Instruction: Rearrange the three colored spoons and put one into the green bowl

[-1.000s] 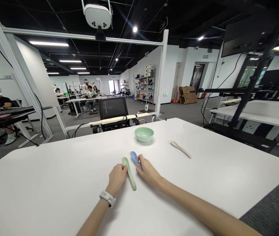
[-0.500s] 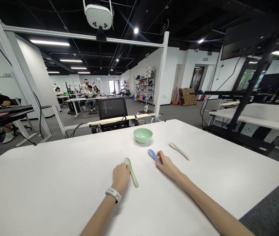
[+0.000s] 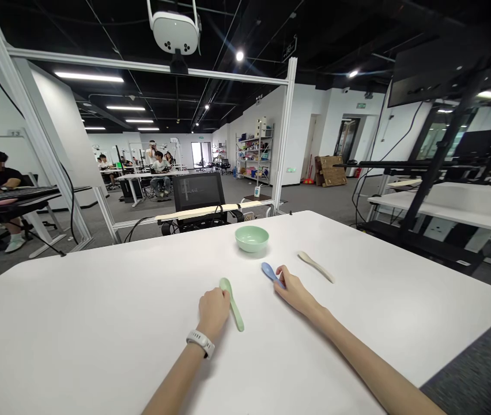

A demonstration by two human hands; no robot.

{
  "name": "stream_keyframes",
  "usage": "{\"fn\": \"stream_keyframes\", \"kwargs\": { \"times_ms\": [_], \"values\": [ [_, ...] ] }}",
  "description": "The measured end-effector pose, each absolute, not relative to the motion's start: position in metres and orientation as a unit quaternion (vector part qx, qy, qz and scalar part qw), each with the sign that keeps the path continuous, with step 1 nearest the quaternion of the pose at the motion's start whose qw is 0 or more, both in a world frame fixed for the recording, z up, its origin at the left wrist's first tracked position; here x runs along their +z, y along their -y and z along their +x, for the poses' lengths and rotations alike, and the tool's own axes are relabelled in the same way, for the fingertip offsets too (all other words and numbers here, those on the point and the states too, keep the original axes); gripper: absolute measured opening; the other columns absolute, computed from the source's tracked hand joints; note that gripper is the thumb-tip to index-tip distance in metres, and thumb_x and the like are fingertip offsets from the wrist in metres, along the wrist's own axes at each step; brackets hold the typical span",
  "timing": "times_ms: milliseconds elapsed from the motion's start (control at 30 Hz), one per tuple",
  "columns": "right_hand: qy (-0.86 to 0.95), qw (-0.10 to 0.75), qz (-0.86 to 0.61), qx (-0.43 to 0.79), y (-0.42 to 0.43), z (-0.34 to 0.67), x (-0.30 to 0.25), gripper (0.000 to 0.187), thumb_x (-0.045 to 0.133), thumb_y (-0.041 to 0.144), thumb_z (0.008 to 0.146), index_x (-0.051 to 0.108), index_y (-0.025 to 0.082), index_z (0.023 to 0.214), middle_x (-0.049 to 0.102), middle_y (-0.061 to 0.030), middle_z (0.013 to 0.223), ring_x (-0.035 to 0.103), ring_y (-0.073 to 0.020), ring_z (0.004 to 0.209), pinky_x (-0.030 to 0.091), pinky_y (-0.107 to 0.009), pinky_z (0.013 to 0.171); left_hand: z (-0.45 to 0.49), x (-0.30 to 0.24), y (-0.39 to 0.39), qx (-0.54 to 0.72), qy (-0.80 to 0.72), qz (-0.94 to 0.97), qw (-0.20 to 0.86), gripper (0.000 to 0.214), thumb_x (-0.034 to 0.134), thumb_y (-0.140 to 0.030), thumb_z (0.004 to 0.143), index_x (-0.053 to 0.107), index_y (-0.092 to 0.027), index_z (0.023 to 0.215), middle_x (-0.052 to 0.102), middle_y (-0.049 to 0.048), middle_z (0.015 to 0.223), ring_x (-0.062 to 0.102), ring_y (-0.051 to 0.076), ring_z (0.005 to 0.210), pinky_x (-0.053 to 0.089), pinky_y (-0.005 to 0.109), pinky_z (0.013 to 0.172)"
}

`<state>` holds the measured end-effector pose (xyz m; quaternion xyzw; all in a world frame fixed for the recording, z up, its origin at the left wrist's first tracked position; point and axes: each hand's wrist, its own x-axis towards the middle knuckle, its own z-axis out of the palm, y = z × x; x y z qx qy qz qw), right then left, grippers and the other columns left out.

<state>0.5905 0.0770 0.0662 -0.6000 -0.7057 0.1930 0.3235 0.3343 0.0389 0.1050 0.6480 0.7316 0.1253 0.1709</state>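
A green spoon (image 3: pixel 237 314) lies on the table with its bowl end pointing away from me. My left hand (image 3: pixel 213 311), a pale band on its wrist, is closed at the spoon's neck; most of its fingertips are hidden beneath it. To the right, a blue spoon (image 3: pixel 268 270) points away and to the left. The fingers of my right hand (image 3: pixel 293 288) are closed about its handle, much of which they cover. A light green bowl (image 3: pixel 252 240) stands upright beyond both hands. Past my right hand, apart from it, a cream spoon (image 3: pixel 317 267) rests on the table.
The white table (image 3: pixel 98 323) has its far edge just behind the bowl. Beyond it stand a metal frame (image 3: pixel 286 138) and a black office chair (image 3: pixel 199 193). A dark stand (image 3: pixel 431 150) rises past the right edge. Several people sit at desks in the background.
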Motion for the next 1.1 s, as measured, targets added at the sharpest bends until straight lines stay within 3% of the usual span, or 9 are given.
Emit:
{"fn": "stream_keyframes", "kwargs": {
  "times_ms": [833,1100],
  "values": [
    [0.7,0.339,-0.598,0.194,-0.0824,0.5912,0.0608,0.014,0.055,0.031,0.093,0.045,0.027,0.102,0.055,0.0058,0.069,0.054,-0.0186,0.064,0.036,-0.029,0.064,0.3365,0.1036,-0.0421,0.094,-0.744,0.643,0.157,0.056,0.025,-0.032,0.104,0.077,-0.01,0.114,0.081,0.0167,0.121,0.073,0.027,0.112,0.044,0.035,0.086],
    [0.698,0.323,-0.605,0.207,-0.0811,0.5917,0.061,0.018,0.049,0.041,0.099,0.044,0.026,0.107,0.055,0.0042,0.072,0.054,-0.0197,0.066,0.037,-0.03,0.064,0.3356,0.1021,-0.0424,0.104,-0.741,0.644,0.156,0.058,0.025,-0.034,0.104,0.077,-0.01,0.114,0.081,0.0175,0.12,0.074,0.027,0.11,0.044,0.035,0.086]
  ]
}}
